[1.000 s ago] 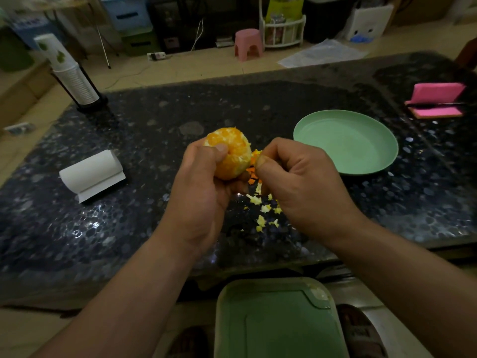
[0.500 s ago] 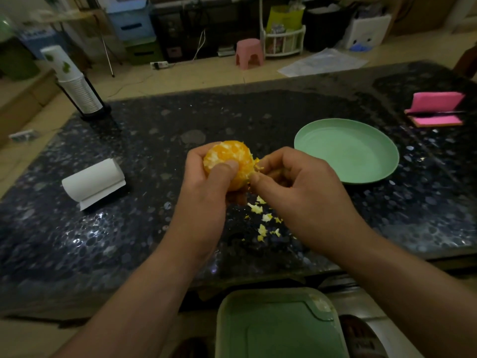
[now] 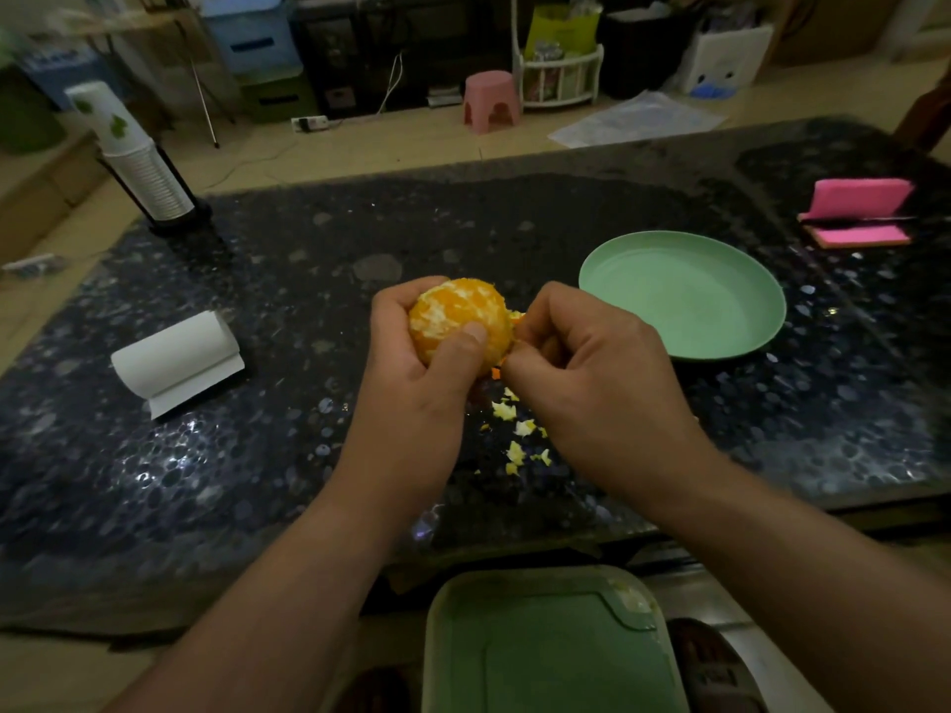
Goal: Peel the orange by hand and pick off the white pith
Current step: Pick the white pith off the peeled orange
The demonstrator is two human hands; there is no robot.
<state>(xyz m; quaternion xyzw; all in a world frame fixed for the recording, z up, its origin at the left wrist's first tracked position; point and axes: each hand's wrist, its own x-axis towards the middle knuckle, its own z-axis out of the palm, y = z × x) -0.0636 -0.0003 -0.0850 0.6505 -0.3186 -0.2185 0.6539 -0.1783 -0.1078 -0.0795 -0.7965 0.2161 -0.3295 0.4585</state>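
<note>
The left hand (image 3: 422, 383) is cupping the mostly peeled orange (image 3: 458, 321) above the tabletop (image 3: 257, 455); the right hand (image 3: 592, 373) is pinching peel beside it. Squeezing too hard could be bursting segments.

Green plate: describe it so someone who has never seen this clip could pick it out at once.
On the dark speckled table, look just right of the right hand picking at the orange. The plate lies flat there, round and pale green. The other green thing nearby, a tray below the table's near edge, is rectangular.
</note>
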